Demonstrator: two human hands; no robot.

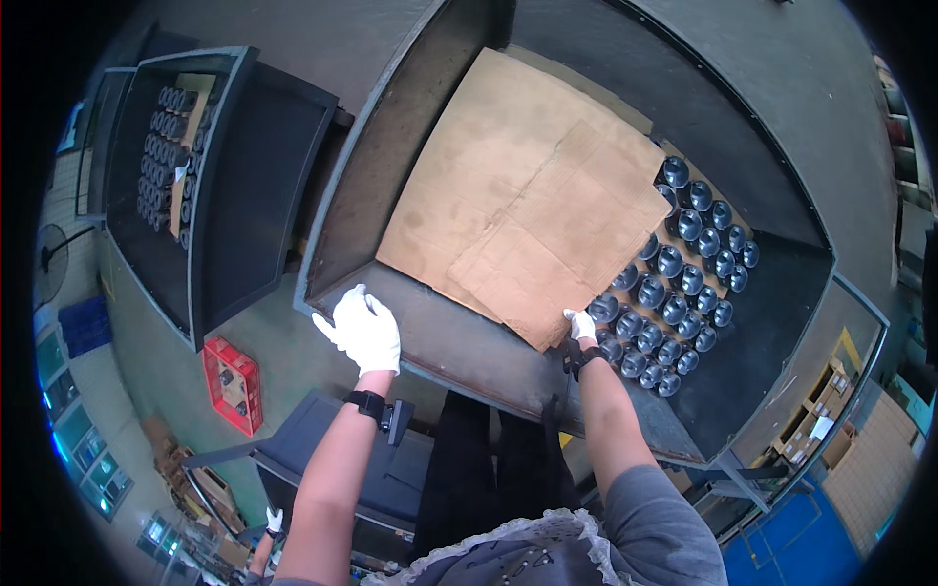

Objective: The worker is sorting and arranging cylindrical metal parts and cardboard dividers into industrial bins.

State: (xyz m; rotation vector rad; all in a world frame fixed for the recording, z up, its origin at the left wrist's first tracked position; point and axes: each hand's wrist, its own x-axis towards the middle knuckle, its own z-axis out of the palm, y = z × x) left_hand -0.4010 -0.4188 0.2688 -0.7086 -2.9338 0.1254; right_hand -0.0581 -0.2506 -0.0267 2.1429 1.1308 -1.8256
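Observation:
A large grey metal bin (674, 435) lies before me. Brown cardboard sheets (528, 186), creased and overlapping, cover its left and middle part. To their right, rows of dark round metal cups (674, 311) stand with their shiny openings up, partly on more cardboard. My right hand (581, 325), in a white glove, pinches the near right edge of the top cardboard sheet beside the cups. Over the bin's near left rim hovers my left hand (363, 330), also gloved in white. Its fingers are apart and nothing is in them.
On the left stands another dark bin (220, 205) holding similar parts. A red crate (233, 386) sits on the floor below it. A co-worker's gloved hand (275, 520) shows at the lower left. Cardboard boxes (826, 400) stand at the right, above a blue surface (801, 537).

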